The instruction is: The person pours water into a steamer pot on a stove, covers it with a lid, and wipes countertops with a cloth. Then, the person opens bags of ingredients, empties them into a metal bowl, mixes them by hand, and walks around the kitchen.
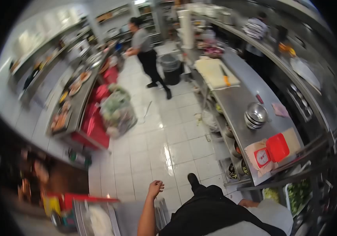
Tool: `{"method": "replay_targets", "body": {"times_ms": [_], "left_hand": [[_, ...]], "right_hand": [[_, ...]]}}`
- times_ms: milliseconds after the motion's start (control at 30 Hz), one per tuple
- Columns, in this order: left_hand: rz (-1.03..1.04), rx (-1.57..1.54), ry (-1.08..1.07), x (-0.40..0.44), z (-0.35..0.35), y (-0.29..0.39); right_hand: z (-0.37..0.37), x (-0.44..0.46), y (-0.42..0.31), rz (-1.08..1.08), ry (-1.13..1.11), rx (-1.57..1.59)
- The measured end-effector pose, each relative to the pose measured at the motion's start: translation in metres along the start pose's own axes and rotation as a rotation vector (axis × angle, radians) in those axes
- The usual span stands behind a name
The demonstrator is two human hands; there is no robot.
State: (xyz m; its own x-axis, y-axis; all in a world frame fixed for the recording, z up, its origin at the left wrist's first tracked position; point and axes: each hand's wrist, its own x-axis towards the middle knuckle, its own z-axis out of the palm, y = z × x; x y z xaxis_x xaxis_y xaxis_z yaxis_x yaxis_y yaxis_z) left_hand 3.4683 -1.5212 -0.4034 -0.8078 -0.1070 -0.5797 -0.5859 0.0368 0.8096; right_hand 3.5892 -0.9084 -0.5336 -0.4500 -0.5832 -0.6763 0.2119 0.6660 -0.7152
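My left hand [156, 188] hangs in the air over the tiled floor, fingers loosely bent and apart, with nothing seen in it. Closest to it is a metal counter [131, 215] at the lower edge. My right hand [248, 203] shows only in part beside my black apron [211, 212]; its fingers are hidden. Ahead of that hand is a steel worktable [239, 133]. On its near end stands a red kitchen scale [268, 152] with a round dial. A stack of metal bowls [256, 115] sits farther back, near a pink cloth [280, 109].
White tiles [160, 137] form the aisle. A clear bag of vegetables [117, 110] leans by red bags [93, 126] at the left counter. One person [146, 51] stands by a dark bin [171, 69]; another [256, 31] is behind the worktable. A knife [226, 78] lies on a cutting board [211, 70].
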Motion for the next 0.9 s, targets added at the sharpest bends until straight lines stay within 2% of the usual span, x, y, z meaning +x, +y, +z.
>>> {"method": "replay_targets", "body": {"times_ms": [33,67,133,167,200,233,267,300,333,367,400,433,500,533,600,633,700,800,833,867,900], "left_hand": [[0.010,0.039,0.035,0.021,-0.006,0.012],[0.019,0.064,0.089,0.036,-0.018,0.017],[0.053,0.368,0.085,0.088,-0.055,-0.030],[-0.004,0.428,0.111,0.095,-0.063,-0.042],[-0.094,0.577,0.052,0.087,-0.071,-0.036],[-0.323,0.677,-0.069,0.098,-0.084,-0.047],[-0.375,0.569,-0.073,0.096,-0.093,-0.056],[-0.470,0.429,0.000,0.080,-0.088,-0.034],[-0.462,0.319,0.063,0.064,-0.085,-0.020],[-0.235,0.746,-0.165,0.066,-0.099,-0.036],[0.071,1.164,-0.284,0.069,-0.114,-0.056],[0.087,1.154,-0.290,0.071,-0.115,-0.061],[-0.229,0.795,-0.173,0.092,-0.113,-0.055],[-0.319,0.682,-0.129,0.106,-0.116,-0.050],[-0.374,0.597,-0.112,0.144,-0.125,-0.039],[-0.387,0.575,-0.113,0.165,-0.132,-0.030],[-0.405,0.524,-0.119,0.213,-0.145,-0.007],[-0.487,0.414,-0.128,0.293,-0.180,0.031],[-0.525,0.367,-0.123,0.326,-0.195,0.048],[-0.585,0.308,-0.116,0.359,-0.213,0.060],[-0.627,0.246,-0.084,0.393,-0.235,0.077]], "right_hand": [[0.006,0.016,0.002,-0.060,-0.106,-0.167],[0.008,0.048,-0.014,-0.066,-0.088,-0.134],[-0.029,0.129,-0.057,0.809,0.064,0.103],[-0.062,0.168,-0.066,0.521,-0.031,-0.263],[-0.095,0.199,-0.088,0.343,-0.094,-0.444],[-0.128,0.229,-0.115,0.151,-0.124,-0.654],[-0.161,0.259,-0.143,-0.039,-0.115,-0.851],[-0.192,0.298,-0.171,-0.024,-0.011,-1.017],[-0.225,0.323,-0.209,0.092,0.028,-0.928],[-0.256,0.358,-0.229,-0.034,0.075,-1.144],[-0.291,0.376,-0.266,-0.135,0.143,-1.132],[-0.320,0.388,-0.312,0.032,0.239,-0.635],[-0.358,0.406,-0.396,0.025,0.474,-0.042],[-0.372,0.420,-0.422,0.013,0.476,-0.054],[-0.400,0.449,-0.465,-0.164,0.570,0.130],[-0.405,0.462,-0.473,-0.162,0.570,0.125],[-0.423,0.488,-0.459,-0.189,0.505,0.075],[-0.426,0.503,-0.391,-0.168,0.208,-0.677],[-0.432,0.522,-0.357,-0.064,0.022,-0.844],[-0.430,0.492,-0.363,-0.110,-0.050,-1.062],[-0.426,0.479,-0.354,-0.074,-0.143,-1.139]]}}
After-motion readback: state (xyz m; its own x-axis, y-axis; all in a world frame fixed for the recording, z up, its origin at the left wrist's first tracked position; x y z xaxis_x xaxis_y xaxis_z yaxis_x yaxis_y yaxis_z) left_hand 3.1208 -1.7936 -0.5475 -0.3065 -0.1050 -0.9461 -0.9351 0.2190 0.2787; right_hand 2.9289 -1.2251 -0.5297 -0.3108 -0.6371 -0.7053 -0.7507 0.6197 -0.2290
